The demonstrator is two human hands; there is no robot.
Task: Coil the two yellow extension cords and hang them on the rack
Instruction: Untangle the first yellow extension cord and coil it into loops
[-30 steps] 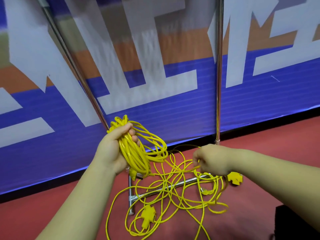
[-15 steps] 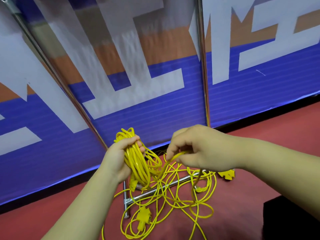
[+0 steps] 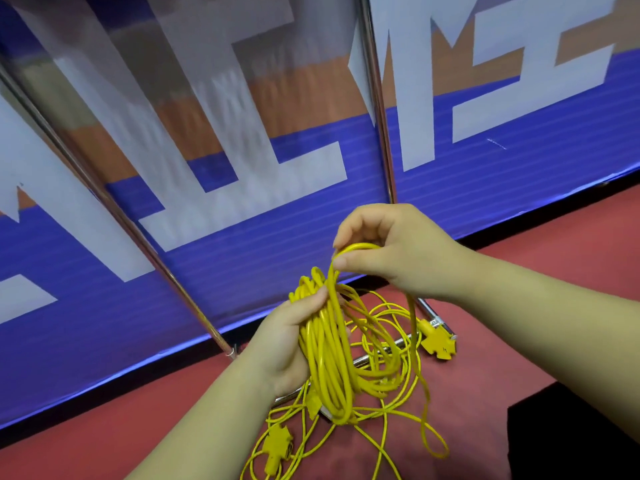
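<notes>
The left hand (image 3: 287, 344) was curled round a fat coil (image 3: 327, 362) of yellow cord. Its thumb pressed across the top of the loops. The coil hung down from that hand in long loops.

The right hand (image 3: 394, 251) was just above the coil and a little to the right. Its thumb and first finger pinched one loop (image 3: 360, 245) of cord, which bent over like a small arch. One side of that loop went down into the coil. The other side dropped toward the floor.

Below both hands the loose cord (image 3: 391, 341) lay in a messy pile on the red floor (image 3: 536, 299). A yellow socket block (image 3: 438, 344) lay to the right of the left hand, under the right wrist. Another socket block (image 3: 277, 445) lay below the left hand, close to the left arm. I could not tell which cord each block belonged to.

The shiny metal rack (image 3: 382, 140) stood behind the hands. One pole went up just behind the right hand. Another pole (image 3: 194, 299) leaned up and away to the left of the left hand. A low bar of the rack lay on the floor under the pile.

Behind the rack was a blue wall (image 3: 242, 237) with big white shapes and an orange band higher up. Something dark (image 3: 571, 441) sat on the floor under the right arm.
</notes>
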